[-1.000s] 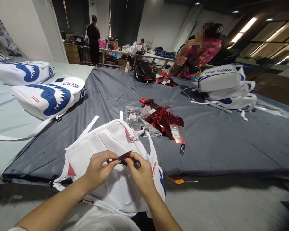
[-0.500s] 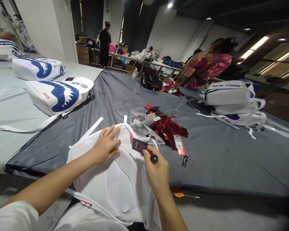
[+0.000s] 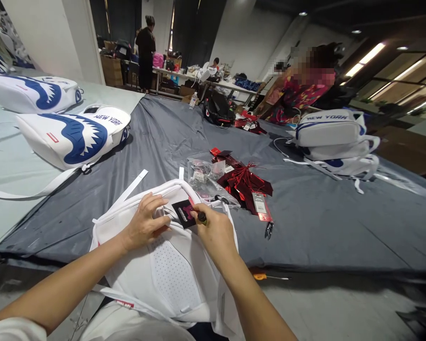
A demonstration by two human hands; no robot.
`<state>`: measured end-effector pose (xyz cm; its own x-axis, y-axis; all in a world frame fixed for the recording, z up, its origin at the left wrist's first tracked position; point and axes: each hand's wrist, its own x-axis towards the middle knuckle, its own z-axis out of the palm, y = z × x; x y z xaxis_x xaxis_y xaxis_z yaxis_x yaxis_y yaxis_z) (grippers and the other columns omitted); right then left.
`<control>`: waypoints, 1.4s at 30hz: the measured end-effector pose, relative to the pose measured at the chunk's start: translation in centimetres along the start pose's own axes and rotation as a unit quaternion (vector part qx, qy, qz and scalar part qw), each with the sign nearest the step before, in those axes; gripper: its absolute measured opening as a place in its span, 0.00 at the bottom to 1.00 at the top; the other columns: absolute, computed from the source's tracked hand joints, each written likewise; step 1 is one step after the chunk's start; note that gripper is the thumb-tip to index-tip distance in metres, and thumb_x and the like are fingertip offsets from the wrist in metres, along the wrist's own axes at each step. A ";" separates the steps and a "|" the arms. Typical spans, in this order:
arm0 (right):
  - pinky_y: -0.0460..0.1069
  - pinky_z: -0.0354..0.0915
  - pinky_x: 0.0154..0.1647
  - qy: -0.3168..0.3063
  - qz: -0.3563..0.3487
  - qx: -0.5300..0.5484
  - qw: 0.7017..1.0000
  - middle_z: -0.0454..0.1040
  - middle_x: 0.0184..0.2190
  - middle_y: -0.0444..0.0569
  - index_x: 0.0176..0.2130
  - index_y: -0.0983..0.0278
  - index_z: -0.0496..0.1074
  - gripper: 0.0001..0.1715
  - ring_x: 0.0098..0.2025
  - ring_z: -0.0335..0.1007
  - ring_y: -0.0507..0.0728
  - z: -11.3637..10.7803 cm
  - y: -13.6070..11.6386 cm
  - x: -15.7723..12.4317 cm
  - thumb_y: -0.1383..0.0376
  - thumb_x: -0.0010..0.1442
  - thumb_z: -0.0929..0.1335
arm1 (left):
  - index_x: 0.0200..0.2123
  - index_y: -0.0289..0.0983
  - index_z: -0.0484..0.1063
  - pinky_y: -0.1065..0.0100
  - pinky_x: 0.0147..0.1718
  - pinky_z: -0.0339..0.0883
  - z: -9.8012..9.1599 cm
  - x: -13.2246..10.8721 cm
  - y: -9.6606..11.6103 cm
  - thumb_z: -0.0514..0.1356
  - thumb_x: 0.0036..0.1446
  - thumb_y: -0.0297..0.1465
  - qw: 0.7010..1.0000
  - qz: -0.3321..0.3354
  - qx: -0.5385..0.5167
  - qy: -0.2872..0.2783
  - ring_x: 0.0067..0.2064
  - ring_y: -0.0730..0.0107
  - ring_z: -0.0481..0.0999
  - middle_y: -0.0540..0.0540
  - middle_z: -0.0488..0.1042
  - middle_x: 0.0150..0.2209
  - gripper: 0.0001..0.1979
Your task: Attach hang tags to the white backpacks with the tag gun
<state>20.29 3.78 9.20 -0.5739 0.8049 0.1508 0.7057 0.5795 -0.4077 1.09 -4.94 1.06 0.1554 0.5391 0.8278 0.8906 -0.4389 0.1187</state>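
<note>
A white backpack [image 3: 128,265] lies in front of me, its dotted back panel [image 3: 175,277] facing up, partly over my lap and the table edge. My left hand [image 3: 147,220] is closed on white fabric near its upper part, thumb and fingers bent together. Between finger and thumb, my right hand [image 3: 215,232] holds a black tag [image 3: 183,213] with a pink-purple figure and pale lettering, against the upper part of the bag. A dark, round-ended handle [image 3: 201,217] also sticks out of that hand; its other end is hidden.
Beyond the bag lie a clear plastic bag [image 3: 202,177] and a heap of dark red tags [image 3: 246,184]. White-and-blue backpacks [image 3: 74,137] stand left, and a stack of backpacks [image 3: 335,135] right. An orange-handled tool [image 3: 260,276] is by the table's front edge. A person [image 3: 305,90] leans at the back right.
My right hand has brought the tag left and down, turning its printed face toward me. My left hand's fingers, spread on the bag before, have bent inward onto the fabric.
</note>
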 end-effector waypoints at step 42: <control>0.49 0.61 0.35 -0.150 -0.127 -0.141 0.970 0.80 0.41 0.53 0.46 0.64 0.74 0.13 0.42 0.77 0.59 3.2 -5.5 4.9 0.70 0.64 0.63 | 0.62 0.39 0.60 0.55 0.49 0.67 -1.1 -2.0 -2.9 0.50 0.67 0.46 0.972 -0.201 0.103 -0.061 0.54 0.53 0.74 0.40 0.74 0.55 0.27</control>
<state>12.29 4.15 9.30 -0.8101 0.5818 -0.0727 0.5862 0.8009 -0.1223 -2.27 -5.55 -0.32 -0.1852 0.7242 0.6642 0.9544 -0.0284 0.2971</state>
